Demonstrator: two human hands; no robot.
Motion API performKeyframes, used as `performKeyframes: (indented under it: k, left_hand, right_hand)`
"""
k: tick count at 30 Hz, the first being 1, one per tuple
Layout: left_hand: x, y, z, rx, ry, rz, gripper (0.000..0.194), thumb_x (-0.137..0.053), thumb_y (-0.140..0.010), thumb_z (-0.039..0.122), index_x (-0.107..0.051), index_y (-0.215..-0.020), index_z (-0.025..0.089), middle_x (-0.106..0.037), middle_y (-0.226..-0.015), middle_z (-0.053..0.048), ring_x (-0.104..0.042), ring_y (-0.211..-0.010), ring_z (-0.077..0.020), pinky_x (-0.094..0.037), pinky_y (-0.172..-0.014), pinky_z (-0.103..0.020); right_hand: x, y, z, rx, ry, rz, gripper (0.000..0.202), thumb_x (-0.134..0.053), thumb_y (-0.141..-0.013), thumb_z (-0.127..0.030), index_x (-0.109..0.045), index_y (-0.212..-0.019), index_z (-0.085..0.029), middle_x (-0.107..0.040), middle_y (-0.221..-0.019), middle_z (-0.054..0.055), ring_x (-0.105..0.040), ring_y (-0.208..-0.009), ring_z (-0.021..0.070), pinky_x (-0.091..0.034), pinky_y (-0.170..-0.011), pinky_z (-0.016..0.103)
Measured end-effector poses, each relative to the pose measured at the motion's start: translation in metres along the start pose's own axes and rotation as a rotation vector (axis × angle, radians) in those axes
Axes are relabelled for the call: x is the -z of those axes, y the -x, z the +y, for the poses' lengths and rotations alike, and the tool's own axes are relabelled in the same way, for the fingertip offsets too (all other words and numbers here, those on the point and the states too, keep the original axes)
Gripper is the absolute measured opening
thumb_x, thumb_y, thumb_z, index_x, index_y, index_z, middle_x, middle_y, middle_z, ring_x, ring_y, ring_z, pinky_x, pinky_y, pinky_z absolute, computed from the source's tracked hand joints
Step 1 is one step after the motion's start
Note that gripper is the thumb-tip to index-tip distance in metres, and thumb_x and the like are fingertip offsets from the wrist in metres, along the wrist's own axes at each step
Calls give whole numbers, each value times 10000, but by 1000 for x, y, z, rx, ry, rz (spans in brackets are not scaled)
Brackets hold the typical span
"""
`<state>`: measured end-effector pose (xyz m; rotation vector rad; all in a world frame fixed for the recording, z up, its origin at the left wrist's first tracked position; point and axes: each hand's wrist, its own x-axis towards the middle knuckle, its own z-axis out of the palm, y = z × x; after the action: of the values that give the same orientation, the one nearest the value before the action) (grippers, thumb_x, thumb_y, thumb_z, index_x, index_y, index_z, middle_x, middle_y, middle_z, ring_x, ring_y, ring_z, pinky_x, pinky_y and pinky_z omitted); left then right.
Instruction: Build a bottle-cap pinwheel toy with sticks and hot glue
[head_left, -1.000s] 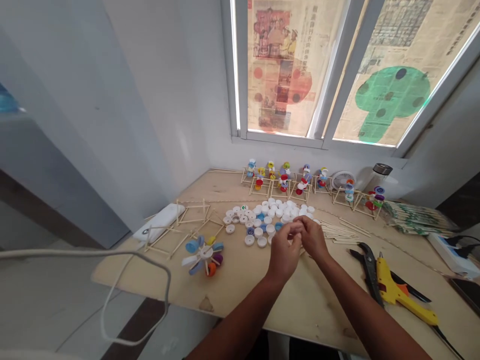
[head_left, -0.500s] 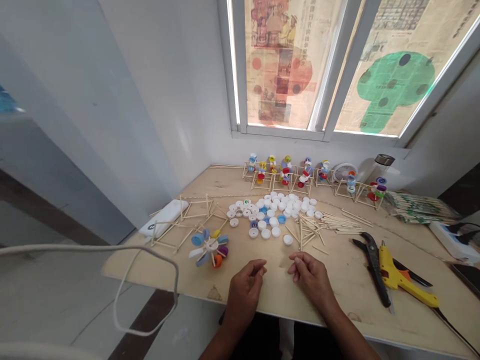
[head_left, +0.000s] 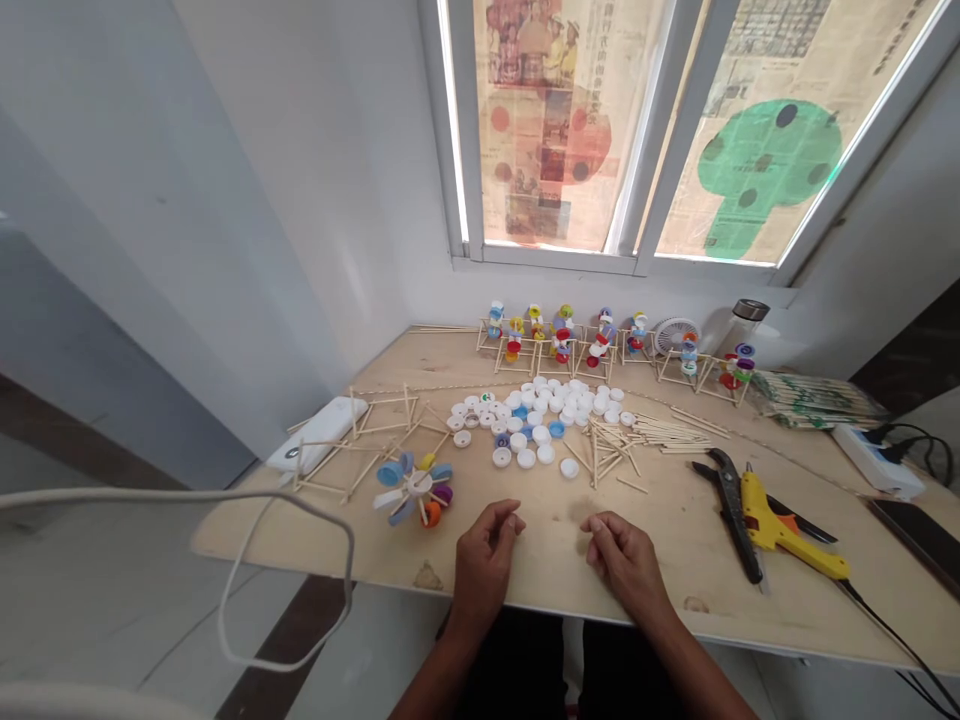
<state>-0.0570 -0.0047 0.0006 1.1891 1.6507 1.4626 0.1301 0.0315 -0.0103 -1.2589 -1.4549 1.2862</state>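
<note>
My left hand (head_left: 482,562) and my right hand (head_left: 625,560) rest near the front edge of the plywood tabletop (head_left: 675,545), fingers loosely curled, holding nothing. Beyond them lies a heap of white and blue bottle caps (head_left: 540,415) and a scatter of thin wooden sticks (head_left: 616,448). A pinwheel of coloured caps (head_left: 415,489) lies to the left of my left hand.
A row of cap-and-stick models (head_left: 600,345) lines the back under the window. Black pliers (head_left: 731,505) and a yellow glue gun (head_left: 780,525) lie right. Stick frames (head_left: 367,440), a white power bank (head_left: 319,433), a power strip (head_left: 876,462) and a hanging white cable (head_left: 225,560) surround the board.
Both hands drew back from the caps toward the table's front edge and moved apart. The view shifted slightly downward.
</note>
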Motion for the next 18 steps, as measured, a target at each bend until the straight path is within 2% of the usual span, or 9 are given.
performKeyframes:
  k: [7, 10, 14, 18]
  left_hand:
    - [1, 4, 0, -50, -28, -12, 264, -534, -790, 344, -675, -935, 174, -699, -716, -36, -676, -711, -206, -536, -699, -315]
    - [1, 4, 0, -66, -33, -10, 262, -536, -789, 347, -680, -931, 179, -692, -694, -28, -678, -707, -210, -537, -695, -315]
    - [1, 5, -1, -72, -43, -18, 261, -533, -794, 338, -677, -932, 170, -699, -724, -41, -675, -729, -215, -528, -714, -321]
    - [1, 5, -2, -77, -42, -22, 256, -527, -806, 335, -669, -928, 162, -701, -757, -52, -666, -730, -208, -513, -718, -317]
  right_hand:
    - [9, 11, -3, -27, -64, 90, 485, -504, -802, -631, -616, -738, -163, -489, -454, -43, -359, -370, 76, -251, -386, 201]
    - [21, 17, -5, -52, -72, 183, 490, -525, -780, -638, -627, -783, -159, -469, -458, -50, -354, -370, 81, -242, -380, 208]
    - [38, 23, -9, -50, -21, 348, 501, -535, -781, -620, -645, -871, -140, -493, -509, -41, -387, -419, 87, -293, -418, 215]
    - [43, 27, -7, -55, -9, 424, 521, -533, -780, -612, -662, -919, -127, -494, -515, -39, -384, -426, 88, -295, -416, 217]
